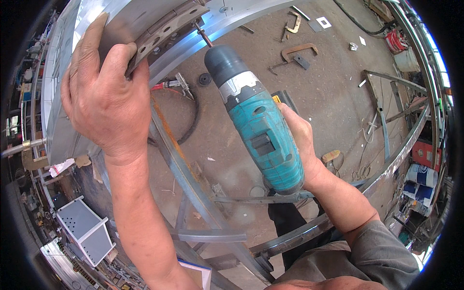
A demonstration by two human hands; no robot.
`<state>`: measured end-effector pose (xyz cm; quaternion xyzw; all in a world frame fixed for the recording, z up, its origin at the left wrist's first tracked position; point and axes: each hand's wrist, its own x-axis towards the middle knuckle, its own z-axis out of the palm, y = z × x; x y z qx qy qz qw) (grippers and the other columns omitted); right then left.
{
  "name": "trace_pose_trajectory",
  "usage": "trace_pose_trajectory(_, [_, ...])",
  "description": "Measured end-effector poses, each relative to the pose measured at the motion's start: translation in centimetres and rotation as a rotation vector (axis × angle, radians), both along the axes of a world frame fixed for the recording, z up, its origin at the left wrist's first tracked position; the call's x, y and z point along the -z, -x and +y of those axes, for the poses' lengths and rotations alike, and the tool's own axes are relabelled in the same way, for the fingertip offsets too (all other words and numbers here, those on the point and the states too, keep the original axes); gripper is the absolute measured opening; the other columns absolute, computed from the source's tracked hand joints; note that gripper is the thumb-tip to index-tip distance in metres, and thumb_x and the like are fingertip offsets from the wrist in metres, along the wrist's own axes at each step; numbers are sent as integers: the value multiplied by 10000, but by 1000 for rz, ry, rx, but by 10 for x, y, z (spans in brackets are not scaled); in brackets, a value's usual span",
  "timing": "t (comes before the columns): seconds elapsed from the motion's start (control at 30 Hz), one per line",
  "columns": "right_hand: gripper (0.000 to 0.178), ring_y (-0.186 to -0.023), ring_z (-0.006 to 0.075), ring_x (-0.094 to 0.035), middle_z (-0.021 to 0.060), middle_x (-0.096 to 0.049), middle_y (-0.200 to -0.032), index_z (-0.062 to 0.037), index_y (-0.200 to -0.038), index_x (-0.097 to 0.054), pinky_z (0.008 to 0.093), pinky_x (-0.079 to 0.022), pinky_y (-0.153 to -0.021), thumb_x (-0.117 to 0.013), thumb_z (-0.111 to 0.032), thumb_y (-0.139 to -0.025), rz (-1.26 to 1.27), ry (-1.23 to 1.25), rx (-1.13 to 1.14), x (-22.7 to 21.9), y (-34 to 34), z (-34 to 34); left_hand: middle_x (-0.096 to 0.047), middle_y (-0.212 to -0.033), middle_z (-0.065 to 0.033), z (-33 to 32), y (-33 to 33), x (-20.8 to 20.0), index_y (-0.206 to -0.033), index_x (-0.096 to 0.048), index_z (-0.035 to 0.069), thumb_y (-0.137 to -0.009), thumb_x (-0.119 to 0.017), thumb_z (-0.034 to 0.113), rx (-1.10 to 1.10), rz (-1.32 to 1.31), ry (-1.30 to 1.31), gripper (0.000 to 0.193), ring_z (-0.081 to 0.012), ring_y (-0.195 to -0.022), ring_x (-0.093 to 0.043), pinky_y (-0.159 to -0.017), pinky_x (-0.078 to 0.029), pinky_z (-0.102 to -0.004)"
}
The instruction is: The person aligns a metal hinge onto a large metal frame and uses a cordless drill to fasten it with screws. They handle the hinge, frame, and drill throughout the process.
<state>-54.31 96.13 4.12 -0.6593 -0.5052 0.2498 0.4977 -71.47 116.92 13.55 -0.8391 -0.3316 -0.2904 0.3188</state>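
A teal cordless drill (266,140) with a black chuck is in my right hand (298,133), whose fingers wrap its grip, mostly hidden behind the body. Its slim bit (207,39) points up and left, meeting a small screw (196,24) or similar fastener at the end of a flat metal strip with round holes (166,32). My left hand (108,99) pinches that strip's lower end between thumb and forefinger. Its other fingers lie along a silver metal profile (145,12), against which the strip rests. Bluish light shines on the profile's inner face near the bit.
Below are steel frame bars (179,159). On the brown floor lie a rusty C-clamp (299,48), a yellowish clamp (293,22), a dark hose (195,116) and a red-handled tool (166,84). A triangular metal frame (374,92) stands right; a grey panelled box (84,229) sits lower left.
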Motion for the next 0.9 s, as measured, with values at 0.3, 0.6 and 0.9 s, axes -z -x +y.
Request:
trace_pose_trajectory(0.3, [452,-894,330,-721,150,-722,-991,-54,-1145,-650,408,-567,-795,-833,-176,-750,2,5,1,-1,0,-1,-673,-1345,107,0,-3,2,-824,-711,233,-672,-877,136,70,-86,7,245,-168,-1201,-647,-1024,-484,-374])
trace_pose_trajectory(0.6, [452,-898,338,-723,154,-724,-986,-53,-1145,-651,411,-567,-801,-830,-180,-749,-20,11,-4,2,-2,0,-672,-1345,106,0,-3,2,-827,-710,234,-668,-874,135,69,-79,1,249,-171,-1203,-648,-1031,-482,-374])
trace_pose_trajectory(0.9, [456,-906,340,-720,150,-726,-988,-58,-1146,-654,413,-563,-804,-830,-187,-746,-12,12,-3,0,-3,0,-671,-1349,100,1,-3,4,-837,-713,232,-666,-874,134,78,-85,-1,255,-180,-1209,-646,-1021,-484,-378])
